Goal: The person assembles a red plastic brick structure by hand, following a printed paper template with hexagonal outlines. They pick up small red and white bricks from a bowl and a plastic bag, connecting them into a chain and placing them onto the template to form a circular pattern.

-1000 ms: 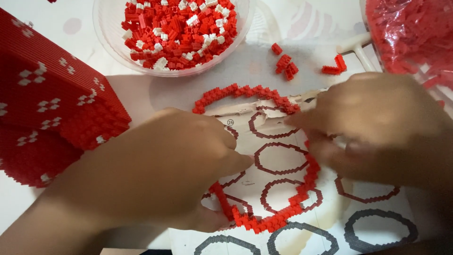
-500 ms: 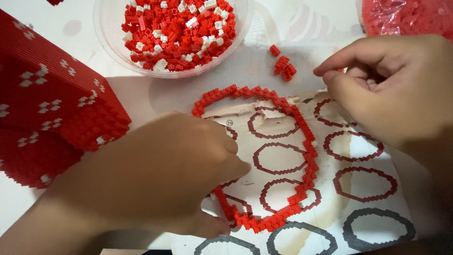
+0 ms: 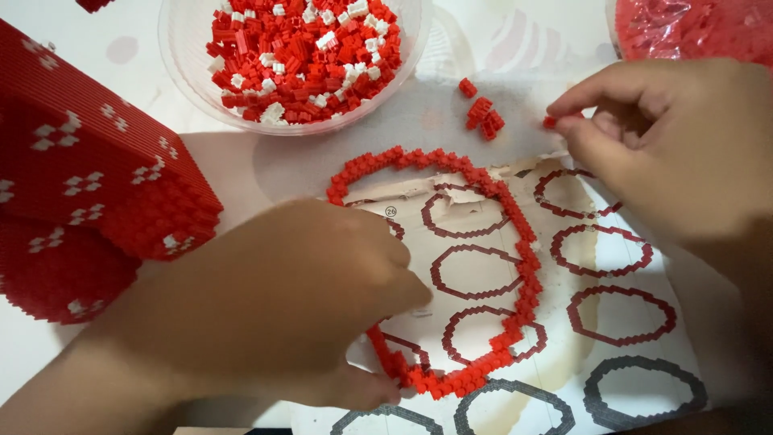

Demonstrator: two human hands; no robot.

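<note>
Left hand presses on red brick ring, near side; right hand pinches one small red brick, far right.

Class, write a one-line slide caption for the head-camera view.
Left hand steadies a red brick ring on a printed sheet; right hand pinches one small red brick.

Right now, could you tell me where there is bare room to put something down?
Bare table lies between the bowl, red block wall and brick ring. It is crowded by the loose bricks near the right hand.
</note>
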